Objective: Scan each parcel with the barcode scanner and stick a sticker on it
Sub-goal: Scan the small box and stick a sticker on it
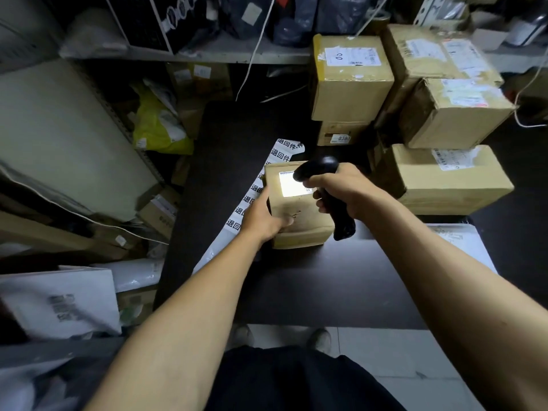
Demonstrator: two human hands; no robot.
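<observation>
Stickers printed with black characters on a long white backing strip point(261, 185) are laid along the dark tabletop point(296, 286), partly under a small brown cardboard parcel point(299, 221). That parcel is gripped at its near left corner by the left hand point(264, 219), thumb on top. A white label point(292, 185) on its top is lit brightly beneath the head of a black handheld barcode scanner point(318, 170), whose handle is clasped by the right hand point(341, 194). Larger brown cardboard boxes point(444, 179) are stacked further right.

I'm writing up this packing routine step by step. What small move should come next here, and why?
Probably lift the right hand with the black handheld barcode scanner away: its light already falls on the white label of the small brown cardboard parcel, which still needs a sticker.
</observation>
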